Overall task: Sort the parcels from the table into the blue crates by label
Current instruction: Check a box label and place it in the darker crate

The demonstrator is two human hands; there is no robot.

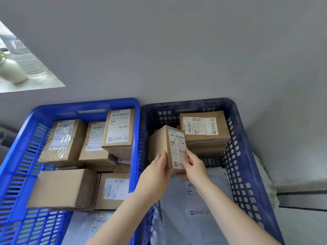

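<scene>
- Two hands carry one box (169, 147) over the dark crate (237, 156); your left hand (157, 171) cups its near left corner, fingers curled round the edge, and your right hand (194, 167) pinches its near right edge, with fingers across the label (178, 149).
- You hold the box tilted, label up, probably so you can read it before you let go.
- It sits at the crate's centre-left, at 9 o'clock from the stack (205, 131) in the far right corner, close beside it; I cannot tell whether they touch, or whether its far end already rests on something.
- Grey bags (198, 209) lie flat at 6 o'clock in the same crate, leaving the far half for boxes, which keeps rigid parcels off the soft ones.
- At 9 o'clock, the bright crate (70, 108) is already packed with boxes, labels mostly up, apparently another label group.
- My judgement: you are placing, not picking. The open spot beside the stack suits this box; lower it level so it does not tip onto the bags.
- The table is out of view, so I cannot judge how many parcels remain.
</scene>
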